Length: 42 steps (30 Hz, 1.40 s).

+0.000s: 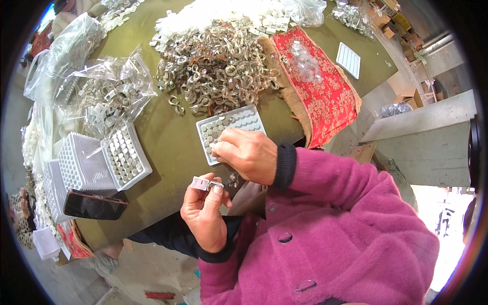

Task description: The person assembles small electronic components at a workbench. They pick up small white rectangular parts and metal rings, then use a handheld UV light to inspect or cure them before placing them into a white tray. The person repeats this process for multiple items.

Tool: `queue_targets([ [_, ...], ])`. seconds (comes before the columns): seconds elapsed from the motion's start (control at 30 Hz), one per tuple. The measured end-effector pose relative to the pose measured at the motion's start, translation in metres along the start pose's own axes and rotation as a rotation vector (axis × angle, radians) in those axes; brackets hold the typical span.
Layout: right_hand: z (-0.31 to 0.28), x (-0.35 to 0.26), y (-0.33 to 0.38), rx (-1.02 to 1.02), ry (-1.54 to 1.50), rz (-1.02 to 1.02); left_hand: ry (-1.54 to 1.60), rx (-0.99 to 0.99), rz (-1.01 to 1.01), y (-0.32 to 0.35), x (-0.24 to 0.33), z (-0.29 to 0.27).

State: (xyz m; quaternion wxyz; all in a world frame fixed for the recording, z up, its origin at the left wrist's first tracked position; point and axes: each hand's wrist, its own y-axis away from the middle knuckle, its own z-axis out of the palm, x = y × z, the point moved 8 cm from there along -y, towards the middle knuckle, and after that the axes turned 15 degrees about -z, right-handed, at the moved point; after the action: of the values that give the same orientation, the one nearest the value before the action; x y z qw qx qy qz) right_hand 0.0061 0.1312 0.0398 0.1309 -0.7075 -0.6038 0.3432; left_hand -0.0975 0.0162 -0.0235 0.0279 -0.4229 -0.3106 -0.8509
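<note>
Pinched between the thumb and fingers of my left hand (207,218) is a small white plastic piece (200,183) with a bit of shiny metal at its right end. My right hand (249,152) bends over the near side of a white tray (208,158), its fingers pressed together. Whatever those fingertips hold, if anything, is hidden. Rows of small round silvery discs (213,128) fill the left part of this tray, while pale round pockets show in its right part. Beyond the tray lies a big heap of metal loops (218,71).
At the left, a second tray of discs (124,155) stands by stacked white trays (84,160) and a phone (95,204). Behind are a clear bag of pieces (109,99) and white plastic pieces (213,15). A red patterned cloth (325,101) and another white tray (348,60) lie rightward.
</note>
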Motion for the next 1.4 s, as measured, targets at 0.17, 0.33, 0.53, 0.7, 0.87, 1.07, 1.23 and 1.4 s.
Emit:
queue_targets([
  [0.17,-0.030,-0.018,0.007,0.244,-0.298,-0.137,-0.042,-0.039,-0.015,0.001,-0.003,0.016],
  [0.33,-0.029,-0.017,0.015,0.359,-0.488,-0.011,-0.081,-0.102,0.064,0.002,-0.003,0.027],
  [0.53,-0.030,-0.003,0.035,0.300,-0.587,0.370,-0.050,-0.076,0.069,0.005,0.001,0.024],
  [0.7,-0.027,-0.004,0.047,0.197,-0.731,0.517,-0.084,-0.085,0.068,0.003,0.000,0.030],
  [0.87,-0.008,-0.002,0.060,0.185,-1.128,0.765,-0.242,-0.036,0.164,0.011,-0.002,0.040],
  [1.07,-0.003,-0.001,0.066,-0.024,-1.052,0.888,-0.493,-0.033,0.407,0.018,0.009,0.046],
  [1.23,-0.022,0.001,0.064,0.206,-1.090,0.844,-0.123,-0.131,0.087,0.007,-0.002,0.033],
  [1.4,-0.037,0.001,0.059,0.258,-1.002,0.741,0.028,-0.139,-0.060,0.001,-0.014,0.032],
])
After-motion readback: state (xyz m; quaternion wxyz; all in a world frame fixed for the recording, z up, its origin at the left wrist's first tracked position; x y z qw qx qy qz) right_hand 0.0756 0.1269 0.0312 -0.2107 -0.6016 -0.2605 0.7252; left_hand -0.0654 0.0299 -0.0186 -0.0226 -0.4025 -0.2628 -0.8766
